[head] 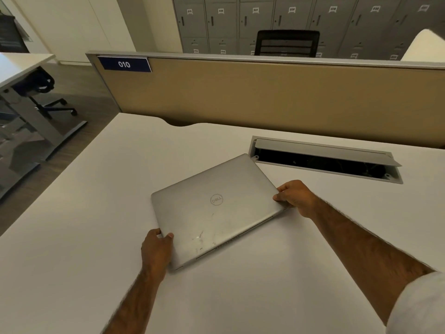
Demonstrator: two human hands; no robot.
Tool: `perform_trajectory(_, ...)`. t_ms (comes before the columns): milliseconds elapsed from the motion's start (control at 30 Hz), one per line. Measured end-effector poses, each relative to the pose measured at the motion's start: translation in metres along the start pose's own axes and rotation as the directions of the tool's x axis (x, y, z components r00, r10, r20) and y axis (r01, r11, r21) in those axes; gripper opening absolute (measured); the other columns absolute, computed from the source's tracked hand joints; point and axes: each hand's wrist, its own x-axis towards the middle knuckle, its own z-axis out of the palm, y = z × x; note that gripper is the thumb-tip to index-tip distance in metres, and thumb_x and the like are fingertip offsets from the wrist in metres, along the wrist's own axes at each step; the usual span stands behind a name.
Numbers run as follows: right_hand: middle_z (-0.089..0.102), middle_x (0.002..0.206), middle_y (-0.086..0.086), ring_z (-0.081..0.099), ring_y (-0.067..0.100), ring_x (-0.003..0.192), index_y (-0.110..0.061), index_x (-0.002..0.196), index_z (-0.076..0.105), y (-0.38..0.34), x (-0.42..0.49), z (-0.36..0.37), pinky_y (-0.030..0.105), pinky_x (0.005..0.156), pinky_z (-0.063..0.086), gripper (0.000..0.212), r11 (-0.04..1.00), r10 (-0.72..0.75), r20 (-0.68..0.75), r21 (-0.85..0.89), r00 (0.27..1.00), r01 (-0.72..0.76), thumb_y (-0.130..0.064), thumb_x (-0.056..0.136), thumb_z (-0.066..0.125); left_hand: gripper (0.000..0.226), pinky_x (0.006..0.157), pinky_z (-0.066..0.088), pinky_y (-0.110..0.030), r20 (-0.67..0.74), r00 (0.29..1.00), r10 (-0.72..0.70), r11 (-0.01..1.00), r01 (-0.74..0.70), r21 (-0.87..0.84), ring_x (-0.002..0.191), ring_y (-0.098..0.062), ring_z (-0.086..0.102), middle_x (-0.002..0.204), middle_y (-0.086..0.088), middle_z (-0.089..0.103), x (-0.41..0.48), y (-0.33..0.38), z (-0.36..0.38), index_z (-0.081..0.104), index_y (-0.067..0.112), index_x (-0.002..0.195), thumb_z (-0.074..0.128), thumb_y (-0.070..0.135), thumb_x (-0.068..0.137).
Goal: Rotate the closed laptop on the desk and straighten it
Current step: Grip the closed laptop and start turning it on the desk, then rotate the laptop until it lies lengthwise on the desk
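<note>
The closed Dell laptop (215, 208) lay skewed on the white bench (96, 189), its long axis running from near-left to far-right, the left hand (156, 249) pinching its near corner and the right hand (295, 197) clasping the right corner.

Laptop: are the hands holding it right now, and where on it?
Yes. Both hands grip the closed laptop, which lies skewed on the desk: the left hand at its near-left corner, the right hand at its right corner.
</note>
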Motion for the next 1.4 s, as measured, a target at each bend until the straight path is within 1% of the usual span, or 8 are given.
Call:
perform_trajectory(267,0.069,0.103,0.02,0.063,0.029,0.088,0.003,0.1,0.071,0.021,-0.01,-0.03,0.029,0.069,0.048,0.028,0.998,0.03,-0.024,-0.057,0.999,-0.031,-0.004,0.074,0.079,0.035,0.079,0.044,-0.031,0.035,0.999,-0.001,1.0,0.002,-0.018,0.089,-0.023,0.053,0.115,-0.018,0.062,-0.055,-0.014,0.02,0.053,0.001,0.121,0.062,0.014,0.09)
perform_trajectory(500,0.065,0.08,0.017,0.06,0.027,0.076,0.01,0.087,0.071,0.029,-0.017,-0.036,0.032,0.067,0.046,0.023,0.984,-0.017,-0.079,-0.176,0.997,0.003,-0.008,0.074,0.076,0.029,0.075,0.046,-0.033,0.037,0.999,-0.004,1.0,0.004,0.014,0.088,-0.028,0.057,0.092,-0.004,0.055,-0.074,-0.016,0.027,0.054,0.002,0.114,0.062,0.013,0.089)
perform_trajectory(733,0.071,0.102,0.021,0.067,0.035,0.097,0.006,0.1,0.069,0.021,-0.018,-0.033,0.035,0.076,0.051,0.039,0.942,-0.055,-0.104,-0.335,0.993,0.017,-0.025,0.078,0.077,0.022,0.066,0.042,-0.027,0.053,0.999,-0.001,0.999,-0.001,0.044,0.083,-0.023,0.052,0.097,-0.008,0.054,-0.072,-0.01,0.026,0.053,0.005,0.106,0.063,0.012,0.088)
perform_trajectory(933,0.07,0.102,0.023,0.066,0.036,0.098,0.007,0.1,0.069,0.02,-0.019,-0.037,0.033,0.072,0.047,0.04,0.937,-0.039,-0.115,-0.349,0.993,-0.003,-0.026,0.079,0.078,0.019,0.055,0.037,-0.022,0.091,0.996,-0.019,0.999,0.016,0.041,0.069,-0.013,0.049,0.088,-0.004,0.052,-0.074,-0.015,0.03,0.044,0.007,0.1,0.06,0.012,0.09)
perform_trajectory(1067,0.071,0.101,0.025,0.067,0.038,0.097,0.008,0.095,0.07,0.017,-0.022,-0.041,0.034,0.071,0.048,0.035,0.934,-0.044,-0.122,-0.356,0.992,-0.003,-0.022,0.079,0.076,0.019,0.054,0.04,-0.023,0.107,0.994,-0.03,0.999,0.027,0.033,0.075,-0.018,0.053,0.103,-0.014,0.058,-0.086,-0.023,0.037,0.046,0.006,0.099,0.061,0.015,0.089)
perform_trajectory(1167,0.07,0.104,0.021,0.066,0.035,0.098,0.004,0.099,0.07,0.015,-0.033,-0.04,0.035,0.078,0.051,0.033,0.932,-0.064,-0.12,-0.362,0.991,0.017,-0.02,0.079,0.076,0.023,0.062,0.052,-0.033,0.13,0.991,-0.038,0.999,0.033,0.042,0.081,-0.025,0.06,0.106,-0.016,0.062,-0.084,-0.027,0.032,0.049,0.007,0.1,0.063,0.018,0.088)
perform_trajectory(1267,0.063,0.121,0.016,0.064,0.032,0.106,-0.006,0.118,0.066,0.027,-0.058,-0.033,0.035,0.086,0.051,0.044,0.95,-0.078,-0.224,-0.312,0.971,0.005,-0.026,0.079,0.075,0.048,0.087,0.055,-0.049,0.132,0.991,-0.018,0.994,0.003,0.111,0.103,-0.036,0.062,0.123,-0.018,0.056,-0.068,-0.021,0.021,0.045,0.009,0.124,0.066,0.027,0.086)
perform_trajectory(1400,0.061,0.122,0.015,0.064,0.029,0.102,-0.009,0.124,0.06,0.056,-0.122,-0.006,0.039,0.09,0.054,0.047,1.0,0.012,-0.338,-0.02,0.941,-0.02,-0.027,0.082,0.07,0.064,0.097,0.043,-0.055,0.006,0.958,0.287,0.872,-0.263,0.413,0.124,-0.046,0.045,0.136,-0.023,0.04,-0.033,0.008,0.014,0.034,0.006,0.141,0.064,0.024,0.087)
